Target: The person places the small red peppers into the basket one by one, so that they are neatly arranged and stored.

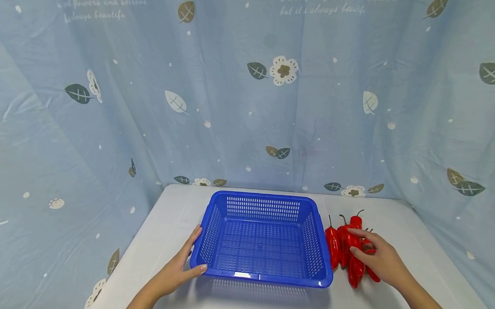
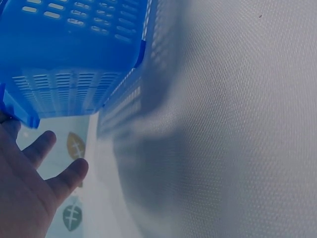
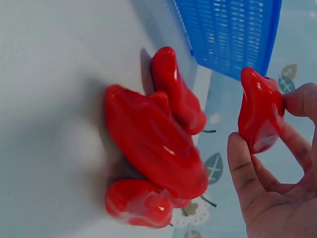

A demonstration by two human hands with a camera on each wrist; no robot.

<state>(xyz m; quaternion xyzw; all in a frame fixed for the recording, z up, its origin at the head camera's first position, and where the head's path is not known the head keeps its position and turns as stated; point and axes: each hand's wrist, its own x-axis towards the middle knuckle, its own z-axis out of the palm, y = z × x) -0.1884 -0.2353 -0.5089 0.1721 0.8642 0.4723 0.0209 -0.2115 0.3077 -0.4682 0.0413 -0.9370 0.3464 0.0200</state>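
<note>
A blue plastic basket point(image 1: 267, 279) with slotted walls stands in the middle of the table, with nothing in it. My left hand point(image 1: 178, 265) is at its near left corner, thumb on the rim and fingers along the left side. In the left wrist view those fingers point(image 2: 69, 178) are spread and fairly straight. My right hand point(image 1: 384, 261) pinches a glossy red chili pepper point(image 3: 261, 111) between thumb and fingertips, above a pile. Several other red chili peppers point(image 3: 156, 144) lie bunched on the table just right of the basket, some with green stems and partly hidden by the hand.
A white table point(image 1: 242, 304) lies under everything. Behind it and along both sides hangs a pale blue curtain point(image 1: 232, 126) printed with leaves and flowers. The basket's right wall is close beside the leftmost pepper point(image 1: 333, 248).
</note>
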